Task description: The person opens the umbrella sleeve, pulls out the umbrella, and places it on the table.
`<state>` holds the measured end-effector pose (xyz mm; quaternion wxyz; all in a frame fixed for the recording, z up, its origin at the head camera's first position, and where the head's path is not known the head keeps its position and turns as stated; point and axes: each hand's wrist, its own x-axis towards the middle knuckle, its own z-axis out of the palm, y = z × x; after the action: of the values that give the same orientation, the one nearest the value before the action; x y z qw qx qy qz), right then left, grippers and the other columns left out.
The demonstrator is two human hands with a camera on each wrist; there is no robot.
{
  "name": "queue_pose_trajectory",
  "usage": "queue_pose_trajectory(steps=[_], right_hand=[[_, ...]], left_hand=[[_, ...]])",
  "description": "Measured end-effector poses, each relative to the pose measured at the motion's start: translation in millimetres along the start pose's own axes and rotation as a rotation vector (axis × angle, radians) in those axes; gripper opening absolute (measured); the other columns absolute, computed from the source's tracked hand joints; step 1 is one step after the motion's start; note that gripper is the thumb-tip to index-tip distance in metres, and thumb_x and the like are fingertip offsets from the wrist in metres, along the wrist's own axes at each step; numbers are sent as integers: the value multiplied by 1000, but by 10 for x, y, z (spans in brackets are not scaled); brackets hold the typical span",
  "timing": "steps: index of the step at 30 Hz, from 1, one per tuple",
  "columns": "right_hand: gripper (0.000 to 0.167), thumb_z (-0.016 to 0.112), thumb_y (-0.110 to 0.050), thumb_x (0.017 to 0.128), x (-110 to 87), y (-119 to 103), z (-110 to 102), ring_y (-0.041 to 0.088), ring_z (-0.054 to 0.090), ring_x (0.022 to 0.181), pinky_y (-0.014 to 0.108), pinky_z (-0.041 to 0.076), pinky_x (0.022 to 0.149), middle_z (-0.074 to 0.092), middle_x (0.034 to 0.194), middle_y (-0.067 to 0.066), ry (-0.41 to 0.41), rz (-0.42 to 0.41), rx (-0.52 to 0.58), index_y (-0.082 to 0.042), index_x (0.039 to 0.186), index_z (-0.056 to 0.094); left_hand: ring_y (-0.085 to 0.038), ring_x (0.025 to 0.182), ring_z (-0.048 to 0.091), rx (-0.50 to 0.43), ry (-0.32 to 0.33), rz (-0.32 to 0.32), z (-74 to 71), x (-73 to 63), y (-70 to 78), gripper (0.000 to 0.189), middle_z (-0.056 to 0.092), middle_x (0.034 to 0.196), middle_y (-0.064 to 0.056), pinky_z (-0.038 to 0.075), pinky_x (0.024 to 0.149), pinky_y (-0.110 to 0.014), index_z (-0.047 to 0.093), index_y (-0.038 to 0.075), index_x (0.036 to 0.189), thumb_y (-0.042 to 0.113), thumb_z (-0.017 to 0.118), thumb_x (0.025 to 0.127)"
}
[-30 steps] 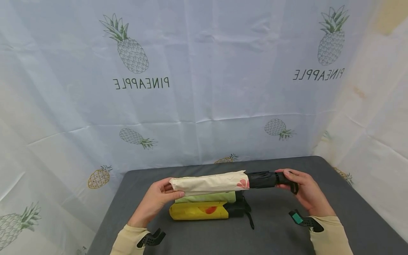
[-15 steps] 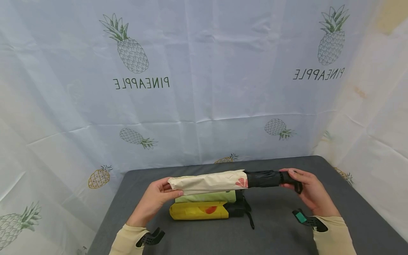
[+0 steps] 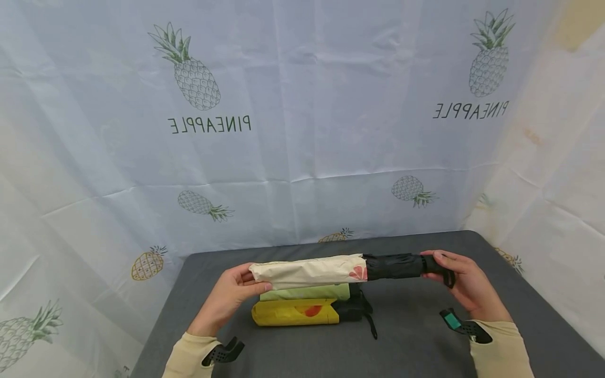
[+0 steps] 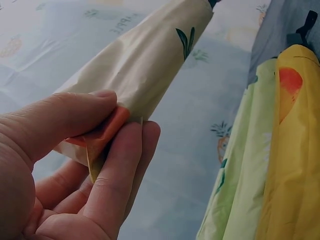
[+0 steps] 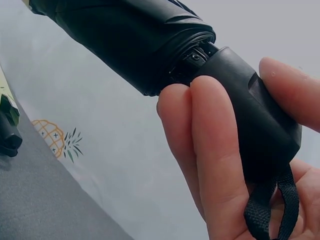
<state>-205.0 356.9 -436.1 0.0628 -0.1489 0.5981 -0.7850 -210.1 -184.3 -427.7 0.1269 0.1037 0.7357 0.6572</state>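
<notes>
A folded black umbrella (image 3: 394,266) lies level above the table, partly inside a cream fabric sleeve (image 3: 307,271) with a red fruit print at its mouth. My left hand (image 3: 235,289) pinches the sleeve's closed end between thumb and fingers; in the left wrist view an orange patch shows under the thumb. At the other end my right hand (image 3: 465,283) grips the black handle (image 5: 245,115), thumb on one side and fingers on the other. A black wrist strap (image 5: 275,205) hangs from the handle's base. The black part inside the sleeve is hidden.
Beneath the held umbrella, a light green sleeved umbrella (image 3: 307,292) and a yellow sleeved umbrella (image 3: 293,313) lie side by side on the dark grey table (image 3: 302,352). A pineapple-print curtain (image 3: 302,131) hangs behind and at the sides.
My right hand has moved a little to the right with the handle, and more black umbrella shows between sleeve and hand. The left hand with the sleeve has barely shifted.
</notes>
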Motion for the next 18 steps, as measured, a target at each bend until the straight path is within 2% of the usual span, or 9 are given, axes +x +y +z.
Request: queue_pose_trajectory(steps=[11, 18], right_hand=[[41, 41, -8, 118, -45, -27, -74, 16, 76, 103, 29, 65, 91, 74, 120, -4, 37, 17, -8, -15, 127, 81], [44, 38, -8, 119, -79, -28, -109, 14, 75, 106, 29, 65, 92, 75, 122, -5, 9, 12, -1, -16, 128, 80]], left_hand=[[-24, 120, 75, 12, -15, 1, 11, 30, -26, 59, 75, 136, -11, 61, 105, -50, 64, 5, 145, 23, 87, 94], [-24, 118, 76, 18, -10, -2, 16, 22, -37, 57, 76, 134, -10, 61, 104, -49, 65, 4, 144, 22, 87, 94]])
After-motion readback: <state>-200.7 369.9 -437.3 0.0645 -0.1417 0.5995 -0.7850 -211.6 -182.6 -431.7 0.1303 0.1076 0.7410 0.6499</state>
